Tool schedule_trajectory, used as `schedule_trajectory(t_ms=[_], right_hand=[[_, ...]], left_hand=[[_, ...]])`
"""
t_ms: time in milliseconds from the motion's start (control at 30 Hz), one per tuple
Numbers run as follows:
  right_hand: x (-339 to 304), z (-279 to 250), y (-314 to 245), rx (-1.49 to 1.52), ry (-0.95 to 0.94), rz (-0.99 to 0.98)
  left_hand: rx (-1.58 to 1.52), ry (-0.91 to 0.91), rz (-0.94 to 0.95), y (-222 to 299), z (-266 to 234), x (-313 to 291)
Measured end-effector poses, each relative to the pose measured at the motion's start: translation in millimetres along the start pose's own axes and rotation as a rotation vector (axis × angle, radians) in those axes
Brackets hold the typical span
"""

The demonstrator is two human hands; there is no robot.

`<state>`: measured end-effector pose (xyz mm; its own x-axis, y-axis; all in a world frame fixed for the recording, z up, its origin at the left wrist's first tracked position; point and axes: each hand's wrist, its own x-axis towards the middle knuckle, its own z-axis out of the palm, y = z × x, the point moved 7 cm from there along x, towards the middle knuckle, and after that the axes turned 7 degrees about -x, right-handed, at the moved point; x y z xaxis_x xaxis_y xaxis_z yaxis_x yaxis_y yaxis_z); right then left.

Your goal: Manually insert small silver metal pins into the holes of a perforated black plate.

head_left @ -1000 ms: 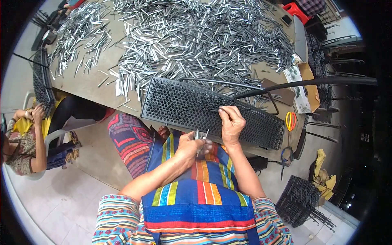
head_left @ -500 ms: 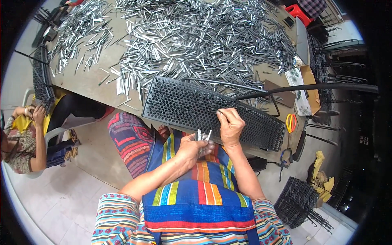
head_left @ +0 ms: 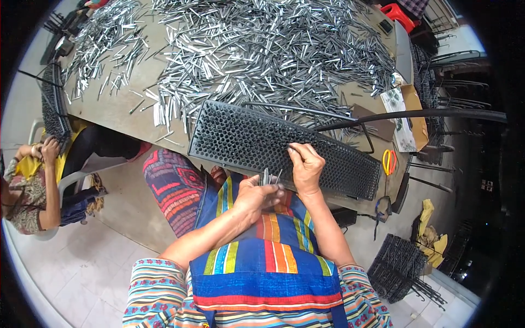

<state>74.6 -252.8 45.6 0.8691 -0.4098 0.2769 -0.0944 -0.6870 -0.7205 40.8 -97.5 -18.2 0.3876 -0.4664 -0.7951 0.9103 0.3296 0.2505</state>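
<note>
A long black rack [head_left: 235, 135] with rows of small round holes lies slanted along the table's near edge, above my lap. My left hand [head_left: 251, 198] is closed around a small bunch of thin metal strips [head_left: 266, 178], their ends sticking up past the fingers. It stays just below the rack's near edge. Over the middle of the rack, my right hand [head_left: 308, 170] pinches with thumb and forefinger at the holes. Whatever sits between those fingertips is too small to make out. A large heap of loose metal strips [head_left: 273, 60] spreads over the table beyond.
Orange-handled scissors [head_left: 389, 163] lie right of the rack, near an open cardboard box [head_left: 416, 123]. A black bar [head_left: 437, 115] reaches in from the right. At the left, another person's hands [head_left: 50, 148] work at a similar rack [head_left: 53, 104]. Black racks [head_left: 395, 268] stand lower right.
My right hand has shifted slightly left along the rack, still pinching. The strips in my left hand have tilted a little; that hand is nearly still.
</note>
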Motion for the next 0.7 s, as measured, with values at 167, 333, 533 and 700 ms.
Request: schedule_trajectory(t_ms=[167, 333, 533, 700], right_hand=[[-4, -2, 2, 0.014, -0.026, 0.042], [1, -1, 9, 0.086, -0.024, 0.133], [7, 2, -16, -0.167, -0.064, -0.145], [0, 1, -16, -0.243, -0.054, -0.169]], left_hand=[[-0.008, -0.019, -0.016, 0, 0, 2], [0.004, -0.039, -0.042, -5, -1, 6], [0.018, -0.032, -0.004, -1, -2, 5], [0.022, -0.043, 0.004, 0, -1, 6]])
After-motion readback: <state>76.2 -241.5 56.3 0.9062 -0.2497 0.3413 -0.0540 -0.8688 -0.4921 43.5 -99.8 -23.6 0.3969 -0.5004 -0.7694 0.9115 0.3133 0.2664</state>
